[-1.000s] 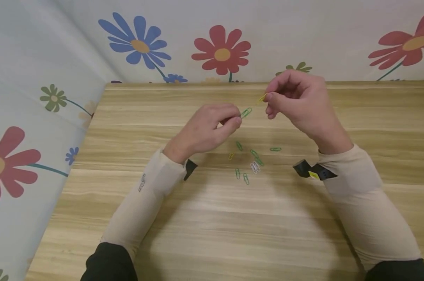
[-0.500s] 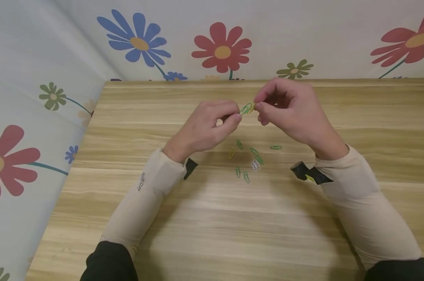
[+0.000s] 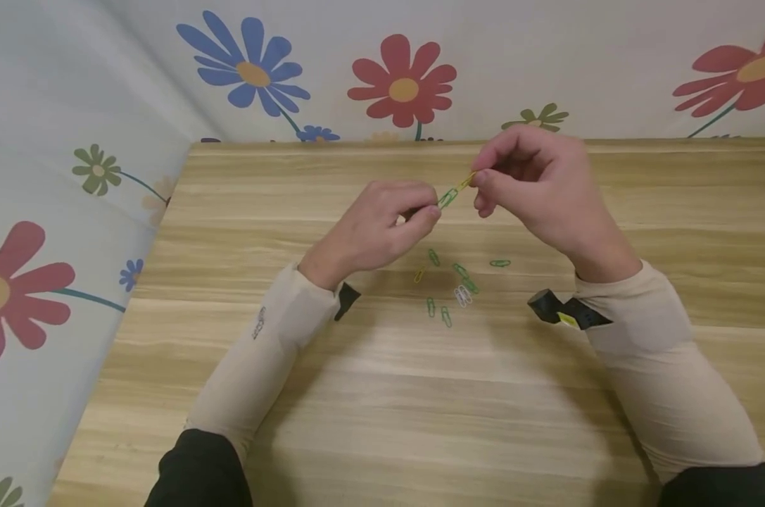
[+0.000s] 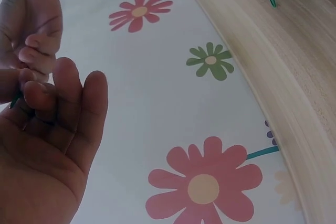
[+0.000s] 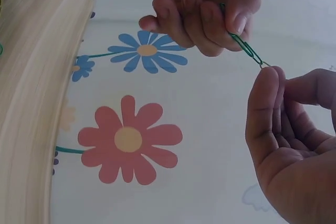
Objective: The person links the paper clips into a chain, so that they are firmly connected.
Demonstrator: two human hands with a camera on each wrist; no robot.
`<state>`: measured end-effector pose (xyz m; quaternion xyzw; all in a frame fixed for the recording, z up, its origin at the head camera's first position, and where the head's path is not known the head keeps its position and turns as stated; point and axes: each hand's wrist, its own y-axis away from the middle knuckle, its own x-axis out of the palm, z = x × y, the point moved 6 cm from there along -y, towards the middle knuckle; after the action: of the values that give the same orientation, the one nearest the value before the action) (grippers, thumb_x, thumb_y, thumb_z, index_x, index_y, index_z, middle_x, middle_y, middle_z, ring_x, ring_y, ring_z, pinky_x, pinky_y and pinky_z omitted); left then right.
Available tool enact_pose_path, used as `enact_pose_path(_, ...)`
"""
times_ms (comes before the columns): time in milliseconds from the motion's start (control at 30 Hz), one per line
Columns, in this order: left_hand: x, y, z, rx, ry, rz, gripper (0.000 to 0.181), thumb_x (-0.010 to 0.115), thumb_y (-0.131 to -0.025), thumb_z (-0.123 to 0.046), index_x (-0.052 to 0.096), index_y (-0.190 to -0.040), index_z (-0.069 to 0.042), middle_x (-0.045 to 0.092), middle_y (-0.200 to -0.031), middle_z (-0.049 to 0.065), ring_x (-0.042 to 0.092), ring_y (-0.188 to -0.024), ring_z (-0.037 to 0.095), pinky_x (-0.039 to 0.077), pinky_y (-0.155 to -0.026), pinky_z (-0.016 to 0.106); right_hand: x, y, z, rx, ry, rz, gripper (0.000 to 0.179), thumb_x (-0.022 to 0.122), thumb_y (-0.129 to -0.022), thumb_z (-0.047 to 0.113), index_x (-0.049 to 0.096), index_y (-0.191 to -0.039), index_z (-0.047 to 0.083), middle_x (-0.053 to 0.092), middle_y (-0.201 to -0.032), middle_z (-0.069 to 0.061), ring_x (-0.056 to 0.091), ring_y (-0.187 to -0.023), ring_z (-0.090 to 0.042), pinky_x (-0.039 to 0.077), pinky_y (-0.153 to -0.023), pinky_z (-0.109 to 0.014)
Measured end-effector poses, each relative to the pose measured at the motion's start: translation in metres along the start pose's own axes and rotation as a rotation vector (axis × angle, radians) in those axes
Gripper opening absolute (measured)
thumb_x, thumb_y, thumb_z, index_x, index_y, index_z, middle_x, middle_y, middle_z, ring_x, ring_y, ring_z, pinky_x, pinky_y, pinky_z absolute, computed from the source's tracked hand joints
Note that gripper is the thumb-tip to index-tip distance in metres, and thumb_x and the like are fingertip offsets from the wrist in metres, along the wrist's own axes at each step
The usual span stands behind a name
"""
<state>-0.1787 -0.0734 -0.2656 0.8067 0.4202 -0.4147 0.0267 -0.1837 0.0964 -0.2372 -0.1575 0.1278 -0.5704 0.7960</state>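
Between thumb and forefinger my left hand (image 3: 382,225) pinches a green paper clip (image 3: 447,198) above the table. My right hand (image 3: 540,193) pinches a yellow paper clip (image 3: 465,182), whose lower end meets the green one's upper end. The two clips look hooked together in a slanting line. In the right wrist view the green paper clip (image 5: 247,47) runs from the left hand's thumb down to the right fingertips, which cover most of the yellow clip. Only a sliver of the green clip (image 4: 15,99) shows in the left wrist view.
Loose paper clips lie on the wooden table (image 3: 382,394) below the hands: several green ones (image 3: 500,263), a yellow one (image 3: 419,274) and white ones (image 3: 462,296). A flower-printed cloth (image 3: 483,56) hangs behind the table and along its left side.
The right hand brought the yellow clip leftward to the green one, then drew back up and right. The clips, apart a second ago, now form one line. The left hand has hardly moved.
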Motion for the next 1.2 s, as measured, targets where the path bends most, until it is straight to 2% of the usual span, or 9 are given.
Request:
enact_pose_path(200,0.004,-0.001,0.009,-0.099,0.102,0.114,0.018,0.052,-0.104,-0.018,0.067,-0.100,-0.008,0.062,-0.085,-0.001,0.056,-0.078,0.010,0.047,-0.076,0.027,0.004,0.002,0.002,-0.006,0.116,0.012,0.005,0.063,-0.088,-0.008,0.067,-0.090,-0.009,0.063,-0.075,-0.017,0.062,-0.060,-0.022,0.053,-0.058,-0.026)
enact_pose_path(300,0.006,-0.001,0.012,-0.115,0.277,0.132,0.028,0.051,-0.105,-0.018,0.063,-0.126,-0.002,0.068,-0.113,0.003,0.062,-0.104,0.012,0.049,-0.094,0.029,0.011,0.004,0.003,0.027,0.238,0.047,0.006,0.064,-0.090,-0.004,0.068,-0.093,-0.006,0.065,-0.078,-0.014,0.061,-0.062,-0.021,0.051,-0.058,-0.024)
enact_pose_path(367,0.006,-0.001,0.011,-0.087,0.405,0.111,0.032,0.050,-0.105,-0.013,0.060,-0.131,0.003,0.066,-0.122,0.008,0.061,-0.112,0.017,0.048,-0.099,0.033,0.016,0.006,0.003,0.035,0.264,0.079,0.007,0.064,-0.091,-0.002,0.068,-0.094,-0.006,0.066,-0.079,-0.012,0.059,-0.063,-0.021,0.049,-0.057,-0.024)
enact_pose_path(567,0.004,-0.002,0.007,0.017,0.617,0.053,0.019,0.048,-0.102,0.002,0.066,-0.104,0.007,0.068,-0.099,0.014,0.059,-0.097,0.028,0.047,-0.093,0.040,0.022,0.006,0.000,0.021,0.221,0.105,0.006,0.063,-0.092,-0.006,0.068,-0.093,-0.004,0.067,-0.078,-0.010,0.055,-0.061,-0.021,0.046,-0.054,-0.025)
enact_pose_path(700,0.003,-0.001,0.012,-0.028,0.659,0.020,0.018,0.049,-0.102,0.004,0.066,-0.095,0.004,0.067,-0.090,0.014,0.061,-0.091,0.030,0.048,-0.087,0.040,0.019,0.004,-0.009,0.039,0.214,0.084,0.006,0.064,-0.093,-0.004,0.069,-0.096,-0.005,0.064,-0.077,-0.013,0.056,-0.057,-0.022,0.048,-0.054,-0.027)
enact_pose_path(800,-0.003,0.002,0.017,-0.075,0.677,-0.053,0.020,0.050,-0.103,0.003,0.066,-0.091,0.003,0.066,-0.085,0.014,0.063,-0.086,0.030,0.051,-0.087,0.040,0.019,0.000,-0.033,0.142,0.271,0.106,0.010,0.062,-0.096,0.003,0.069,-0.101,-0.003,0.062,-0.080,-0.014,0.057,-0.059,-0.024,0.049,-0.055,-0.027)
enact_pose_path(933,-0.013,0.007,0.021,-0.106,0.705,-0.146,0.020,0.051,-0.103,0.002,0.067,-0.092,0.004,0.068,-0.083,0.013,0.065,-0.084,0.031,0.052,-0.089,0.043,0.029,-0.001,-0.082,0.329,0.535,0.321,0.017,0.062,-0.097,0.011,0.068,-0.110,0.002,0.064,-0.090,-0.011,0.058,-0.071,-0.025,0.050,-0.064,-0.033)
enact_pose_path(1033,-0.016,0.008,0.023,-0.126,0.721,-0.174,0.020,0.051,-0.103,-0.001,0.069,-0.095,0.003,0.070,-0.084,0.011,0.067,-0.085,0.031,0.052,-0.093,0.045,0.038,0.004,-0.112,0.393,0.732,0.530,0.023,0.062,-0.097,0.012,0.067,-0.117,0.000,0.065,-0.097,-0.011,0.059,-0.084,-0.026,0.049,-0.077,-0.040)
enact_pose_path(1200,-0.017,0.004,0.022,-0.125,0.739,-0.183,0.021,0.052,-0.102,-0.004,0.069,-0.097,0.006,0.071,-0.085,0.013,0.069,-0.088,0.032,0.052,-0.094,0.047,0.048,0.012,-0.133,0.412,0.824,0.665,0.021,0.064,-0.096,0.012,0.065,-0.112,-0.001,0.064,-0.090,-0.010,0.057,-0.084,-0.027,0.047,-0.082,-0.043)
